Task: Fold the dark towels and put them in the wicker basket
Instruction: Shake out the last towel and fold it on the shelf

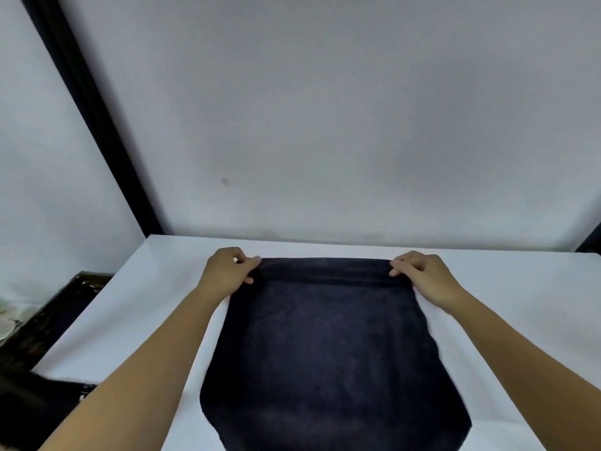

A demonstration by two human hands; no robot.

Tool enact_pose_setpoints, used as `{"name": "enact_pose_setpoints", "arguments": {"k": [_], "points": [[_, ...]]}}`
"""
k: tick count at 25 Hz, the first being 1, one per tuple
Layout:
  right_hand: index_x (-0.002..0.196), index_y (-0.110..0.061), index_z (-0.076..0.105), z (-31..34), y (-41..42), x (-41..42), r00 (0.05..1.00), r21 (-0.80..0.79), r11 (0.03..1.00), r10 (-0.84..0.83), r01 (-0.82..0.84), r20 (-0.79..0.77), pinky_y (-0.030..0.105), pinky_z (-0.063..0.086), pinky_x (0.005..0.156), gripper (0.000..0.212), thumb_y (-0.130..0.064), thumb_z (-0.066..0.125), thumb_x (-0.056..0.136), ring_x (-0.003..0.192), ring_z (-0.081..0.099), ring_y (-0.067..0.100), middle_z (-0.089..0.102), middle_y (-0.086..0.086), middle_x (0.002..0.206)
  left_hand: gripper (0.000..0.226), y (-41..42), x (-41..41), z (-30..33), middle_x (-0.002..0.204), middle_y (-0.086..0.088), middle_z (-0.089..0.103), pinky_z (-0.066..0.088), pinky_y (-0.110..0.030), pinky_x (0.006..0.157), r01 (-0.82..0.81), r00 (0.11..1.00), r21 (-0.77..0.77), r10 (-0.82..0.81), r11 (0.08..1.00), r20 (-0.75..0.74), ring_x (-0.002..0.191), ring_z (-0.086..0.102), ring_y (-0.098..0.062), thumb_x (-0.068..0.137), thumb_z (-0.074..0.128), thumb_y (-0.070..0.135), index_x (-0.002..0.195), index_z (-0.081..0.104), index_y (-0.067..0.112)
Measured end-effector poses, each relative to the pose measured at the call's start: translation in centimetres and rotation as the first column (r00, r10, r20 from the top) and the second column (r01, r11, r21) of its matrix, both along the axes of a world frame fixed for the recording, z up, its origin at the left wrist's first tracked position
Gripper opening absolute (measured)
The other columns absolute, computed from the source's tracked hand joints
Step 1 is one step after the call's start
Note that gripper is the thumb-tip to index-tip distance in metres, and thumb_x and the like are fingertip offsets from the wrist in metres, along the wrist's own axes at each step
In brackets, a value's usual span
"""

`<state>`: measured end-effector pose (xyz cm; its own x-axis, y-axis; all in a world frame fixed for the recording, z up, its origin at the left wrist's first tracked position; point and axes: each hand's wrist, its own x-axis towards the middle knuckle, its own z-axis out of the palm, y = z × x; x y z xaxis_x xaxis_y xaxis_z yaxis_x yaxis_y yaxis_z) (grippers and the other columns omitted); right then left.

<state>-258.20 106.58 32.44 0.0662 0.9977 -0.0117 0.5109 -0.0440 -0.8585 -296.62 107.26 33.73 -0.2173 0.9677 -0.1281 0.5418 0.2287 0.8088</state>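
Observation:
A dark navy towel (328, 346) lies spread flat on the white table (146, 307), running from the near edge of the view to the far side. My left hand (227, 271) pinches its far left corner. My right hand (419, 275) pinches its far right corner. Both hands rest low, at the table surface, near the table's far edge. No wicker basket is in view.
A pale wall rises right behind the table. A black post (94, 125) slants up at the left. Left of the table, lower down, sits a dark framed object (48, 317), and a dark mass (35, 402) lies at the near left.

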Motion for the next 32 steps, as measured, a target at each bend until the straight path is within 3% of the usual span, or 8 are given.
{"name": "enact_pose_setpoints", "arguments": {"k": [2,6,10,16,19,23,27,32], "points": [[0.065,-0.028,0.074,-0.5,-0.4,-0.2,0.954,0.077,0.996,0.024,-0.049,0.299,0.028,0.038,0.083,0.034,-0.036,0.063,0.097,0.094,0.051,0.015,0.060,-0.012,0.097,0.030,-0.5,-0.1,-0.2,0.095,0.003,0.067,0.053,-0.034,0.078,0.061,0.923,-0.064,-0.081,0.996,-0.376,0.090,0.067,-0.016,0.090,0.068,0.049,0.080,0.061,0.021],[0.078,-0.029,0.057,0.9,0.2,-2.3,0.501,0.022,0.984,0.070,-0.177,0.863,0.034,0.033,0.085,0.029,-0.050,0.055,0.098,0.099,0.047,0.020,0.053,-0.007,0.098,0.021,0.0,1.2,-0.1,0.129,0.000,0.047,0.035,-0.038,0.102,0.330,0.565,0.000,-0.198,0.944,-0.801,0.127,0.041,-0.024,0.094,0.062,0.032,0.114,0.058,0.026],[0.128,-0.027,0.050,2.2,1.6,-3.2,0.547,-0.138,0.925,0.325,-0.355,0.772,0.035,0.038,0.098,0.032,-0.027,0.059,0.098,0.115,0.046,0.024,0.047,-0.002,0.125,0.037,1.4,3.0,1.5,0.116,0.005,0.047,0.044,-0.031,0.086,0.592,0.469,-0.154,-0.493,0.791,-0.733,0.105,0.050,-0.023,0.081,0.048,-0.003,0.101,0.059,0.026],[0.091,-0.031,0.064,1.2,2.8,-2.4,0.623,-0.139,0.901,0.389,-0.412,0.678,0.029,0.043,0.081,0.013,-0.043,0.062,0.095,0.092,0.049,0.017,0.049,-0.009,0.092,0.016,3.6,3.6,1.0,0.107,0.004,0.061,0.047,-0.030,0.082,0.570,0.614,-0.238,-0.600,0.786,-0.512,0.089,0.057,-0.013,0.099,0.052,0.029,0.114,0.055,0.030],[0.110,-0.031,0.057,2.2,3.6,-2.6,0.609,-0.306,0.864,0.499,-0.399,0.616,0.029,0.044,0.083,0.024,-0.046,0.065,0.093,0.098,0.052,0.019,0.051,-0.008,0.102,0.055,4.3,4.0,2.1,0.139,0.002,0.044,0.043,-0.036,0.101,0.553,0.472,-0.429,-0.693,0.714,-0.546,0.118,0.053,-0.018,0.100,0.055,0.044,0.150,0.038,0.028],[0.157,-0.030,0.022,2.9,4.0,-2.5,0.550,-0.501,0.794,0.602,-0.343,0.579,0.044,0.034,0.114,0.074,-0.048,0.060,0.096,0.140,0.033,0.021,0.032,-0.002,0.149,0.048,4.5,5.2,3.0,0.135,-0.001,0.041,0.044,-0.041,0.095,0.465,0.324,-0.563,-0.724,0.683,-0.610,0.120,0.049,-0.027,0.093,0.060,0.047,0.136,0.048,0.029],[0.133,-0.021,0.049,3.8,3.0,-3.6,0.439,-0.621,0.721,0.687,-0.307,0.580,0.041,0.051,0.093,0.047,-0.037,0.063,0.091,0.108,0.057,0.023,0.053,0.003,0.125,0.027,3.9,6.6,3.3,0.101,0.004,0.055,0.041,-0.031,0.068,0.473,0.330,-0.641,-0.796,0.604,-0.507,0.084,0.054,-0.017,0.086,0.067,0.034,0.104,0.052,0.022],[0.105,-0.016,0.048,4.4,2.9,-5.0,0.281,-0.396,0.858,0.489,-0.328,0.826,0.031,0.037,0.062,0.022,-0.025,0.060,0.090,0.082,0.050,0.021,0.052,-0.001,0.095,0.024,4.4,6.1,2.5,0.113,0.002,0.059,0.048,-0.034,0.079,0.607,0.387,-0.427,-0.719,0.670,-0.578,0.099,0.056,-0.020,0.088,0.060,0.023,0.111,0.061,0.019]]}}
